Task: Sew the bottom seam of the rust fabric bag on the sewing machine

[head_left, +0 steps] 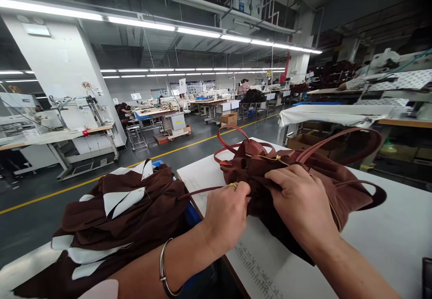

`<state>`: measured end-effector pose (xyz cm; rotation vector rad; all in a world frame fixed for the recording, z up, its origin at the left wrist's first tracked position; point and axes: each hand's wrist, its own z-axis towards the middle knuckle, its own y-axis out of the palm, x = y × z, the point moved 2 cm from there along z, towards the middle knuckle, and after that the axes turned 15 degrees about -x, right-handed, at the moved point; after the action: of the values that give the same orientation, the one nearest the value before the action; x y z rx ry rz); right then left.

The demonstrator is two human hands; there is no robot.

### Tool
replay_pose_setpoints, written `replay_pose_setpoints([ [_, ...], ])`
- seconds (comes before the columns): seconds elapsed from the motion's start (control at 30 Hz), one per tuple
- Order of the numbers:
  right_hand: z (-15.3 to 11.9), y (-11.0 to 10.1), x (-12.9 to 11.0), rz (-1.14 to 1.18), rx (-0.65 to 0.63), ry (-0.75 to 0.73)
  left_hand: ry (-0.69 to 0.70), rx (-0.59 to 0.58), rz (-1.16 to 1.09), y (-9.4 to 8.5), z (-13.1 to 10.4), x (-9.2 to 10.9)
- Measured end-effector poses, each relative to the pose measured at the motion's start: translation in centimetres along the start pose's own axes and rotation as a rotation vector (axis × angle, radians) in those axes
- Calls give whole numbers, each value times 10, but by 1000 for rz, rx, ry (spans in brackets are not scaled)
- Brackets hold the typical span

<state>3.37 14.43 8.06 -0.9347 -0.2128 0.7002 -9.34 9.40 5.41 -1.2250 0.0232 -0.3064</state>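
Brown handbags (351, 186) with reddish-brown strap handles and a gold zipper (278, 158) lie bunched on a white table (388, 227). At the near side of the bags, my left hand (227, 213) is closed on dark brown fabric (258, 209), a ring and a bangle showing on that arm. Just to the right, my right hand (300, 195) pinches the same fabric close under the zipper. The fingertips of both hands are partly hidden in the folds. A thin brown strap (199, 192) runs leftward from behind my left hand.
Left of the table, a heap of brown fabric pieces with white backing (124, 204) fills a blue bin (192, 213). Pencil marks line the table's near edge. A white-covered bench (330, 113) stands behind on the right. Sewing stations and several people are farther off.
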Motion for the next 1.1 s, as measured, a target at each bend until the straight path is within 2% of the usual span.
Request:
replay_pose_setpoints([
  [0.1, -1, 1, 5, 12, -32, -9, 54, -41, -27, -4, 4, -2],
  [0.23, -7, 4, 7, 13, -97, -24, 132, -17, -193, -19, 16, -5],
  [0.37, -9, 2, 4, 17, -73, 106, 308, -56, -369, -34, 22, 0],
  [0.5, -3, -6, 4, 132, -94, 210, 435, -91, -491, -39, 15, 6],
  [0.57, 0, -8, 5, 204, -131, 255, 501, -33, -437, -37, 10, 6],
  [0.63, 1, -7, 6, 235, -164, 283, 621, 73, -273, -33, 7, 4],
  [0.73, 1, 0, 7, 214, -218, 238, 765, 178, -4, -24, 4, -2],
  [0.93, -1, 3, 4, 170, -305, 105, 582, 96, 72, -21, -3, -18],
  [1.1, -5, 6, -8, 143, -257, 91, 653, 14, 195, -23, -12, -14],
])
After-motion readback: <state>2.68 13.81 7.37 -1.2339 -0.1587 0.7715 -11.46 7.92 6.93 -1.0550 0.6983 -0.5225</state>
